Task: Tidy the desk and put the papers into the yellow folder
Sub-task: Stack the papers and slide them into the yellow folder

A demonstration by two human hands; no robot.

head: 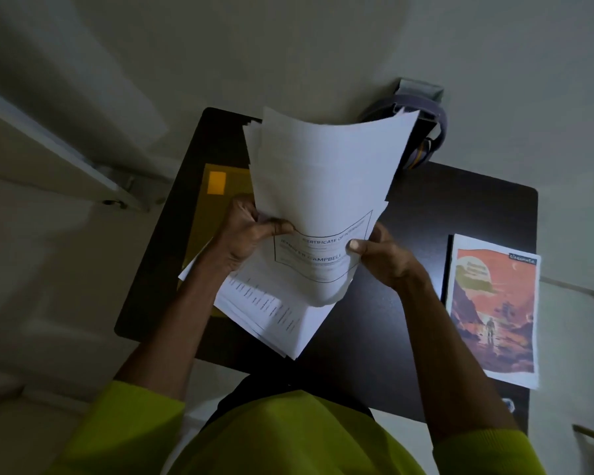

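A stack of white papers [326,173] stands raised above the dark desk [391,320], its top sheet showing a framed certificate. My left hand [251,231] grips the stack's left edge and my right hand [378,252] pinches its right edge, thumb on the front. More printed sheets [271,317] lie flat on the desk beneath the stack. The yellow folder [216,186] lies on the desk's left side, mostly hidden behind the papers and my left hand.
A magazine [494,310] with an orange landscape cover lies at the desk's right edge. Headphones [429,145] sit by a holder at the back edge against the wall. A white door frame [66,156] stands to the left.
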